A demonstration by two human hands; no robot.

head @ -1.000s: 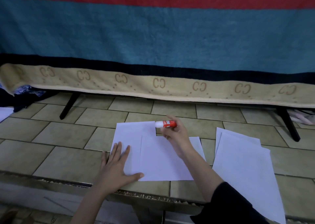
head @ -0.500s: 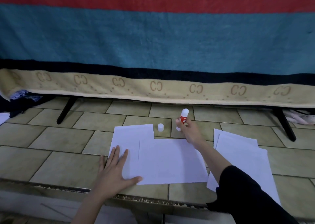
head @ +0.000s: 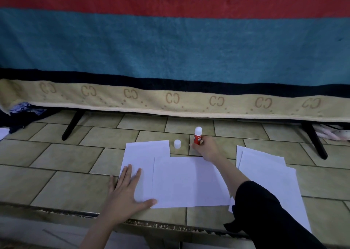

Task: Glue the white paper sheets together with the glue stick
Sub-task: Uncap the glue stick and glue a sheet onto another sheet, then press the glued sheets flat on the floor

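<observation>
The tiled floor (head: pixel 72 190) carries everything, and its near edge drops off at a step just below the papers, so a sheet nudged toward the person could slide over it. The spare stack of sheets (head: pixel 269 174) at the right already lies under the dark sleeve (head: pixel 265 210) of the right arm; drawing that arm back carelessly could drag or crease it. The two overlapped sheets (head: pixel 189 182) lie at the middle near edge, pinned by the left hand (head: pixel 126 192), fingers flat and spread; lifting it early may let the joint shift. The right hand (head: pixel 205 148) grips the upright glue stick (head: pixel 198 138) just beyond the sheets' far edge, tip bare, so it could dry. The loose cap (head: pixel 177 144) stands just beside it and could be knocked away. Open tile lies left and beyond.
</observation>
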